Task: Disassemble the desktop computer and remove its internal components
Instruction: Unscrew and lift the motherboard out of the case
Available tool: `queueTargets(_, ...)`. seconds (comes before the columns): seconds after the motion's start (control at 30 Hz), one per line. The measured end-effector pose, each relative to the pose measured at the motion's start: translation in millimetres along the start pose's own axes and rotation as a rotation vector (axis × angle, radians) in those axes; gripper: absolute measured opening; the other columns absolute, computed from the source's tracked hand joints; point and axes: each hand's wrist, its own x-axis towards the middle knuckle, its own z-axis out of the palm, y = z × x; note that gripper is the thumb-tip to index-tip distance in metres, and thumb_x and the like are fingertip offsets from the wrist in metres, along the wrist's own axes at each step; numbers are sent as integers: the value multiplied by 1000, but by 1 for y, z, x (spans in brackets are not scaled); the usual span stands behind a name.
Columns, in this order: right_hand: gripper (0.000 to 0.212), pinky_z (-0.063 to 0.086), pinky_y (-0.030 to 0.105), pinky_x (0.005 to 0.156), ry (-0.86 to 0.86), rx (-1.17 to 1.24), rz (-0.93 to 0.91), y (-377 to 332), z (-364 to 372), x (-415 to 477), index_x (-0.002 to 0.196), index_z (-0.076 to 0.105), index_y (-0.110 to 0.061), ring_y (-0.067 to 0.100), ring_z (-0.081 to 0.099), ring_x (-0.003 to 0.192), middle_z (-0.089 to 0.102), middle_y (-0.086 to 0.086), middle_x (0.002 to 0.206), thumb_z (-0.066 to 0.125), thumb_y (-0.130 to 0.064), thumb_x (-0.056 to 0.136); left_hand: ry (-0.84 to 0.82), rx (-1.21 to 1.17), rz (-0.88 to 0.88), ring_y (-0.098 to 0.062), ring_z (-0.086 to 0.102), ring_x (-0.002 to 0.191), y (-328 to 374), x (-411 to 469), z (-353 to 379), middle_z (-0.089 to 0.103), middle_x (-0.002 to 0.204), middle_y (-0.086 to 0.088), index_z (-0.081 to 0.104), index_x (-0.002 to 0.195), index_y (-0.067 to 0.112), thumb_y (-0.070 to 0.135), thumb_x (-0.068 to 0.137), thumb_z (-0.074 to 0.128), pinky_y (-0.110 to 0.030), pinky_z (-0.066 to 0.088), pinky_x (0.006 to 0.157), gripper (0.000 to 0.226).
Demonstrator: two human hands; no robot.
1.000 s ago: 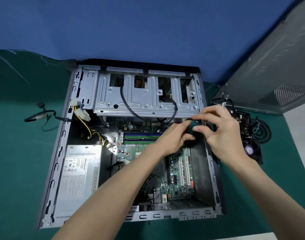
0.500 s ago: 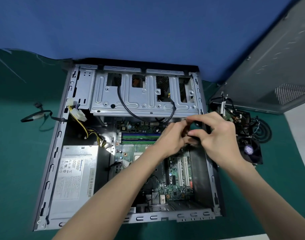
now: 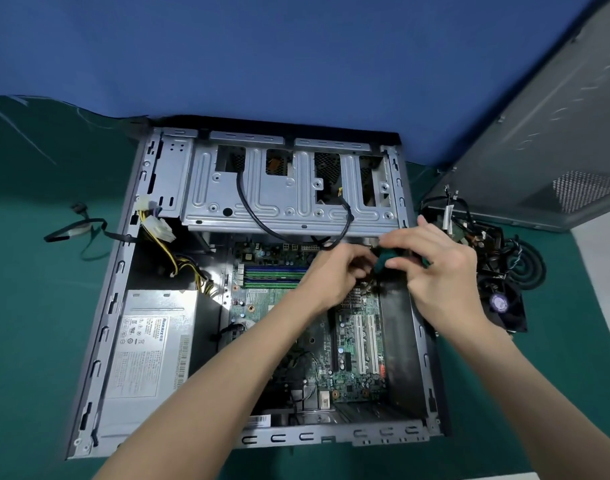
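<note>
The open desktop case [image 3: 118, 306] lies flat on a green mat. Inside are the green motherboard [image 3: 359, 358], the grey power supply [image 3: 151, 344] at the left and the metal drive cage [image 3: 289, 202] at the back. A black cable [image 3: 244, 209] loops down from the cage and ends beside my hands. My left hand [image 3: 334, 275] and my right hand [image 3: 438, 268] meet over the board's back right corner. Their fingertips pinch a small dark part [image 3: 383, 260]; what it is stays hidden by the fingers.
The removed side panel [image 3: 556, 133] leans at the right. A black fan [image 3: 504, 306] with tangled wires lies beside the case on the right. A loose cable [image 3: 75, 230] trails out on the left. Yellow and black power leads with white plugs [image 3: 158, 226] hang near the cage.
Both hands have stayed at the same corner. My right hand has dropped a little and closed in on my left, and the fingers have shifted on the small part.
</note>
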Motion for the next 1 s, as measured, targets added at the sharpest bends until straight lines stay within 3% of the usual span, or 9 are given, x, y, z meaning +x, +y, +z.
queueTargets(0.1,19,48,32,92,71,8,-34,-5,-4,0,84,74,3,30,65,85,71,12,88,71,18,72,72,158,-94,-11,67,92,-7,-2,-2,72,92,2,66,95,19,-12,75,51,-34,52,89,41)
queueTargets(0.2,18,50,30,82,168,0,-73,-10,-13,5,81,73,3,29,63,85,70,13,89,70,19,73,-34,258,-141,-7,66,92,-10,-4,5,72,85,6,66,104,20,5,81,68,-36,49,93,27)
queueTargets(0.27,18,50,32,80,228,5,-76,-12,-19,7,82,73,3,28,63,86,70,12,90,68,19,75,-101,294,-147,-14,62,105,-6,-1,11,71,103,3,65,114,21,27,78,74,-37,47,95,38)
queueTargets(0.33,19,49,29,80,284,2,-67,-14,-22,8,82,73,3,27,61,86,70,12,90,66,20,76,-109,375,-108,-22,59,111,-2,4,19,67,115,-4,65,119,21,36,77,74,-33,44,95,46)
queueTargets(0.47,20,48,28,79,377,6,-28,-14,-19,6,79,72,5,28,61,85,69,13,89,65,22,75,-21,508,-59,-28,60,104,-1,9,35,65,110,-8,67,114,14,23,85,70,-37,45,96,30)
queueTargets(0.63,22,46,22,80,419,19,-12,-11,-15,8,79,72,5,27,61,86,69,14,89,64,25,73,75,618,24,-30,63,94,0,9,45,64,101,-13,66,103,-2,0,84,66,-35,48,86,20)
queueTargets(0.87,22,47,24,78,457,30,-13,-10,-12,8,78,72,6,28,61,86,69,15,88,63,25,74,53,641,62,-26,56,99,-12,6,53,58,108,-10,64,109,4,4,84,67,-33,41,96,25)
queueTargets(1.0,23,47,25,79,469,31,-8,-12,-11,8,77,72,6,29,61,85,69,15,88,62,26,73,-18,629,59,-30,53,104,-10,11,52,58,109,-15,56,111,1,18,88,64,-40,30,102,30)
